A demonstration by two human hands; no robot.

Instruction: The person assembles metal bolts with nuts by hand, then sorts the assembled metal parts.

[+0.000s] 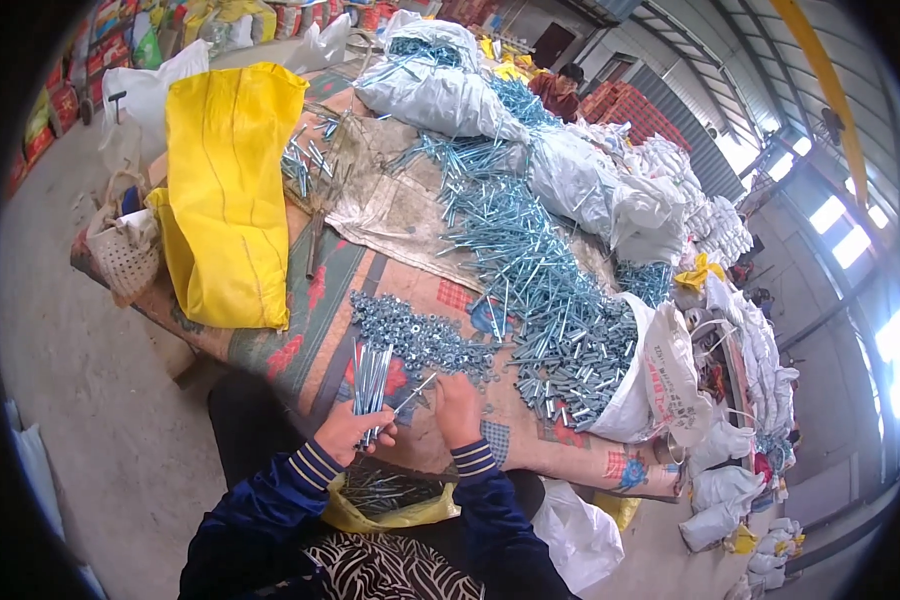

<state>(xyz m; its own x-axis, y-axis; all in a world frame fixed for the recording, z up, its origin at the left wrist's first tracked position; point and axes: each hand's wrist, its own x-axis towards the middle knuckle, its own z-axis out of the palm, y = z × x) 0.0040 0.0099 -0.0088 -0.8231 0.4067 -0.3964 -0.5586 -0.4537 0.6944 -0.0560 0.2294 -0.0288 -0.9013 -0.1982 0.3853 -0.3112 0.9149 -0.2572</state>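
Observation:
My left hand (346,432) is closed round a bundle of long, thin metal bolts (372,375) that stand nearly upright. One single bolt (414,396) slants out from that hand toward my right hand (458,408). The right fingers are bent together at the near edge of a heap of small metal nuts (415,335); whatever they pinch is hidden. Below my hands, an open yellow sack (395,517) with more bolts in it sits at my lap.
A big pile of bluish bolts (515,245) and short metal sleeves (575,365) spills from white sacks (440,95) across the patterned table cover (360,270). A yellow sack (232,195) stands at the left beside a woven basket (125,255). Another person (558,92) is at the far side.

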